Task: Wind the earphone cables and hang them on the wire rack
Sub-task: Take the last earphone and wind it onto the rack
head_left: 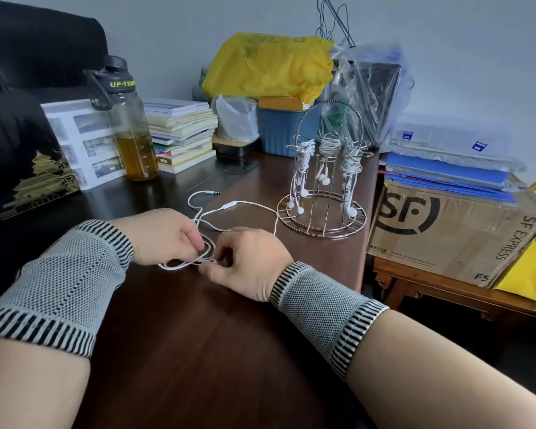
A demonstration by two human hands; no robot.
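Note:
A white earphone cable [248, 205] lies partly coiled on the dark wooden desk [198, 335]. Its plug end points away from me and its inline remote lies mid-desk. My left hand [161, 235] pinches the loops of the coil from the left. From the right, my right hand [248, 261] pinches the same coil. Both wrists wear grey knitted bands. The wire rack [322, 212] stands at the desk's right edge, beyond my hands. Three wound white earphone bundles [328, 150] hang from its hooks.
A bottle of amber liquid [130, 134], a stack of books [180, 131], a blue bin [279, 128] and plastic bags crowd the back of the desk. A cardboard box [446, 236] under blue folders sits on a low table to the right.

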